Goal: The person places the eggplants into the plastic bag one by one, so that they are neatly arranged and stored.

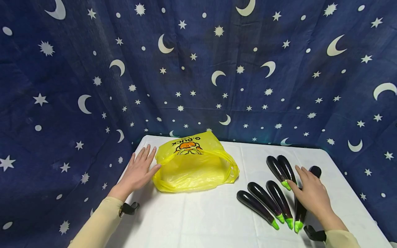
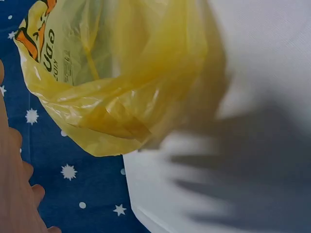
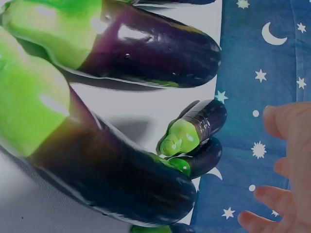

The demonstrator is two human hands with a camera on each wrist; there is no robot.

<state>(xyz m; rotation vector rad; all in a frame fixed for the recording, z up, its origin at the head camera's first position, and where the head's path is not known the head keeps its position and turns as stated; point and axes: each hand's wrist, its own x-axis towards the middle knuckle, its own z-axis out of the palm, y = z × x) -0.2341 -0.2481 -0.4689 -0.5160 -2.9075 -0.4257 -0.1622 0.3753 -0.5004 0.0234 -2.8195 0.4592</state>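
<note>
We're empty-handed: left hand (image 1: 138, 171) spread beside the seemingly self-propped G.Duck plastic bag (image 1: 195, 165), right hand (image 1: 314, 193) relaxed over eggplants (image 1: 263, 197).

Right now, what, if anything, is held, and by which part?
Nothing is held: left hand open beside the yellow bag, right hand open near the eggplants.

Headcam fwd/dn, wristcams close, shared backdrop (image 1: 198, 89)
</note>
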